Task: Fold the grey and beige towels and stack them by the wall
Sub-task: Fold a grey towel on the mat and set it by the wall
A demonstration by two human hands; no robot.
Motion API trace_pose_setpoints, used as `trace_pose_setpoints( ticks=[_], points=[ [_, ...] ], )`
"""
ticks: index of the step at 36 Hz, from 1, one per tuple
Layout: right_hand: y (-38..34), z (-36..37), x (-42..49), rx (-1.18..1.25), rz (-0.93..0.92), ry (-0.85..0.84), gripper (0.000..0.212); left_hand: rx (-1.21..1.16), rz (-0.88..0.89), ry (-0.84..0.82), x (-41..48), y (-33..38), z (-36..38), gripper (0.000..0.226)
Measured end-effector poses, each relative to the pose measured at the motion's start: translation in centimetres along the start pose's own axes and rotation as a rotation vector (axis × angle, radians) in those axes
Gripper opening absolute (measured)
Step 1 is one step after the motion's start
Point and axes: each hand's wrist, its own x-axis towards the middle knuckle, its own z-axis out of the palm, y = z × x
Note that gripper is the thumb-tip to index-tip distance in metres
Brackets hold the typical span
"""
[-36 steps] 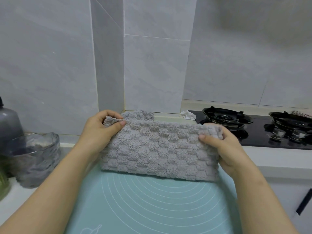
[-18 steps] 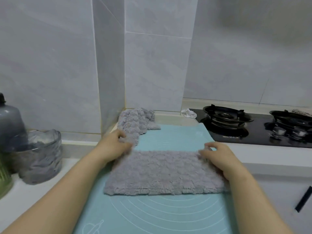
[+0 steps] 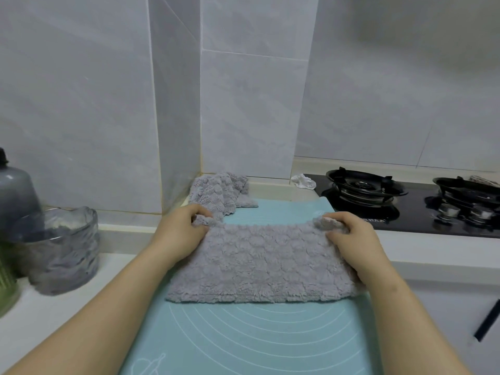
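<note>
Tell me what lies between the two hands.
In the head view, the grey towel stretches flat on the teal mat between the left hand and right hand, each pinching a far corner.

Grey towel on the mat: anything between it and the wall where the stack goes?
Left hand and right hand pinch the flat grey towel at its far corners, nothing between. Toward the wall, a crumpled towel sits in the corner just beyond the left hand, partly on the mat; right of it only bare mat shows.
</note>
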Motion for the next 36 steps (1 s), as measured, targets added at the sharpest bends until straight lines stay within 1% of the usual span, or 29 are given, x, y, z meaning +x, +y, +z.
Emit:
trace_pose_setpoints(
  ticks=[2, 5, 7, 10, 12, 14, 15, 18, 20, 21, 22, 23, 25, 27, 28, 29, 30, 33, 34, 36],
  points=[
    [0.3, 0.3, -0.1, -0.06, 0.002, 0.032, 0.036, 0.081, 0.025, 0.005, -0.2, -0.2, 0.5, 0.019],
    [0.8, 0.8, -0.2, -0.116, 0.09, -0.033, 0.044, 0.253, 0.072, -0.034, -0.4, -0.8, 1.8, 0.027],
    [0.7, 0.6, -0.2, -0.132, 0.167, -0.063, 0.049, 0.322, 0.078, -0.063, -0.5, -1.1, 2.4, 0.033],
    [0.3, -0.3, -0.1, -0.193, 0.259, -0.096, 0.056, 0.302, 0.076, 0.002, -0.3, -1.2, 2.4, 0.035],
    [0.0, -0.6, -0.1, -0.221, 0.296, -0.147, 0.056, 0.291, 0.072, 0.039, -0.3, -1.3, 2.3, 0.032],
    [-0.3, -0.4, -0.5, -0.264, 0.298, -0.202, 0.052, 0.332, 0.078, 0.02, -0.4, -1.3, 2.5, 0.031],
    [-0.3, -0.2, -0.6, -0.279, 0.288, -0.203, 0.049, 0.359, 0.081, 0.006, -0.5, -1.2, 2.5, 0.033],
    [-0.1, 0.0, -0.5, -0.283, 0.225, -0.089, 0.044, 0.425, 0.14, 0.039, -0.7, -0.7, 2.3, 0.045],
    [0.0, -0.2, -0.3, -0.267, 0.193, -0.009, 0.044, 0.411, 0.251, 0.094, -0.8, 0.3, 1.8, 0.049],
    [0.1, -0.3, -0.2, -0.269, 0.185, 0.011, 0.044, 0.376, 0.321, 0.086, -0.9, 0.8, 1.7, 0.048],
    [0.2, -0.3, -0.1, -0.276, 0.189, 0.017, 0.045, 0.325, 0.373, 0.031, -1.1, 1.3, 1.7, 0.05],
    [0.3, -0.3, -0.1, -0.286, 0.205, 0.01, 0.045, 0.277, 0.392, -0.07, -1.4, 1.7, 1.9, 0.054],
    [0.5, -0.2, -0.2, -0.32, 0.267, -0.034, 0.047, 0.268, 0.347, -0.342, -2.1, 2.2, 2.7, 0.056],
    [0.7, 0.0, -0.3, -0.326, 0.332, -0.084, 0.049, 0.433, 0.293, -0.565, -2.8, 2.3, 3.4, 0.058],
    [0.8, 0.0, -0.3, -0.314, 0.349, -0.098, 0.047, 0.509, 0.285, -0.626, -3.1, 2.3, 3.6, 0.058],
    [0.8, -0.1, -0.2, -0.3, 0.356, -0.106, 0.043, 0.548, 0.28, -0.647, -3.2, 2.3, 3.5, 0.058],
    [0.8, -0.2, -0.1, -0.286, 0.354, -0.113, 0.038, 0.563, 0.278, -0.635, -3.3, 2.4, 3.4, 0.058],
    [0.4, -0.5, 0.1, -0.264, 0.321, -0.127, 0.025, 0.58, 0.306, -0.553, -3.3, 2.5, 3.2, 0.059],
    [0.3, -0.6, 0.1, -0.253, 0.308, -0.123, 0.024, 0.578, 0.31, -0.558, -3.3, 2.5, 3.1, 0.059],
    [0.0, -0.6, 0.0, -0.205, 0.292, -0.111, 0.026, 0.591, 0.294, -0.629, -3.4, 2.6, 3.2, 0.06]
  ],
)
